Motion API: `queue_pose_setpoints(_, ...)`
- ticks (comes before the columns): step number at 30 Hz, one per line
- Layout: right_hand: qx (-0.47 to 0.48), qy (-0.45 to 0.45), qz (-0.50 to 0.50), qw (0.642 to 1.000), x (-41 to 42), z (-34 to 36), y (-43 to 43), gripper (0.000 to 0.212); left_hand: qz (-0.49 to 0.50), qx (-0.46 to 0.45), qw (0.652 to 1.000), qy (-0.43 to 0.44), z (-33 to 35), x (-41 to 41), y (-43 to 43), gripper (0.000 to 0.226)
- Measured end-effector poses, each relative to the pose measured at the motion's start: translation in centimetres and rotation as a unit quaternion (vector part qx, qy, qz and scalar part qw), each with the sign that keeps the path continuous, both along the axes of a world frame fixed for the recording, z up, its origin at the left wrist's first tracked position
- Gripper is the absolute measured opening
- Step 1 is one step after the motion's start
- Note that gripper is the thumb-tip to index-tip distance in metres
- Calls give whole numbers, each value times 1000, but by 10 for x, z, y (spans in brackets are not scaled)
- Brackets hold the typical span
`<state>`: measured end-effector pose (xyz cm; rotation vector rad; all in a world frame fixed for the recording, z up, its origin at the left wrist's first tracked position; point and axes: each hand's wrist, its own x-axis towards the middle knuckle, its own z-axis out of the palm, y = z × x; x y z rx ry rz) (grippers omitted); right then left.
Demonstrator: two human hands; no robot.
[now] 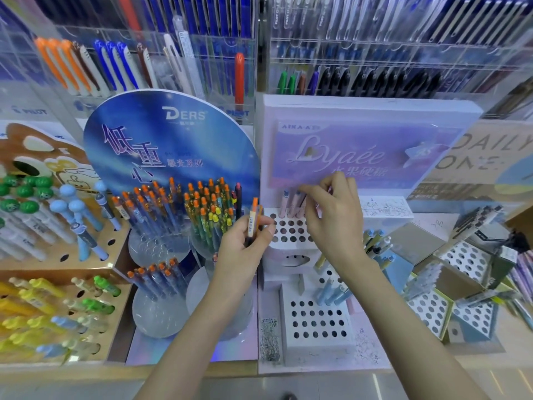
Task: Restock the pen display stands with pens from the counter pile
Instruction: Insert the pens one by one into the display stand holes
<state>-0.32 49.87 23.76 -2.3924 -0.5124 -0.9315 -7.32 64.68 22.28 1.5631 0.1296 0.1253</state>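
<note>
My left hand (245, 246) grips an orange-capped pen (253, 217) upright, between the blue DERS stand (173, 157) and the pale purple Lyaée stand (360, 145). The DERS stand's clear cups hold several matching orange-capped pens (202, 209). My right hand (334, 215) reaches over the Lyaée stand's upper white hole block (288, 229), fingers pinching at the pink pens (292, 202) standing in its back row. Which pen it holds is hidden by the fingers. A lower hole block (317, 321) carries a few light-blue pens (334, 293).
A brown cardboard stand (57, 255) with blue, green and yellow novelty pens fills the left. Boxes with white hole grids (467, 261) sit at the right. Clear acrylic racks of Pilot pens (173, 62) line the back wall. The counter edge (202, 373) runs along the bottom.
</note>
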Motion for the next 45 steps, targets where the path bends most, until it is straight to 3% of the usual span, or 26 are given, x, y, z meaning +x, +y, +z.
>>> queue_pose_setpoints(3, 0, -7, 17, 1000, -2, -1, 1, 30, 1, -16, 1000, 5, 0, -2, 1, 6)
queue_pose_setpoints(10, 6, 7, 5, 1000, -13, 4, 2, 30, -50, -154, 986, 33, 1, -14, 8, 18)
queue_pose_setpoints(12, 59, 64, 33, 996, -26, 11, 5, 24, -68, -135, 988, 18, -2, -18, 10, 11)
queue_pose_setpoints(14, 181, 220, 109, 952, -44, 20, 11, 18, -96, -98, 990, -8, -6, -26, 12, 11)
queue_pose_setpoints(16, 250, 367, 177, 879, -61, 22, 22, 7, -120, -67, 990, -34, -11, -36, 14, 20)
queue_pose_setpoints(18, 284, 428, 190, 837, -78, 16, 33, 9, -108, -45, 993, -32, -17, -45, 18, 26)
queue_pose_setpoints(21, 309, 451, 182, 818, -97, -2, 48, 8, -74, -52, 996, 5, -33, -61, 30, 34)
queue_pose_setpoints(25, 264, 451, 172, 835, -114, -24, 66, 5, -39, -7, 997, 60, -57, -95, 57, 36)
queue_pose_setpoints(28, 269, 412, 151, 857, -121, -29, 89, 12, 68, 102, 990, 62, -78, -123, 92, 27)
queue_pose_setpoints(31, 225, 385, 144, 884, -125, -37, 119, 8, 127, 263, 954, 67, -99, -142, 127, 27)
queue_pose_setpoints(35, 139, 321, 123, 929, -133, -59, 149, 18, -5, 459, 884, 85, -129, -149, 154, 45)
queue_pose_setpoints(38, 145, 313, 98, 933, -136, -72, 162, 18, -100, 525, 837, 116, -143, -148, 160, 58)
queue_pose_setpoints(45, 146, 243, 54, 958, -137, -89, 180, 15, -130, 530, 834, 83, -153, -151, 169, 71)
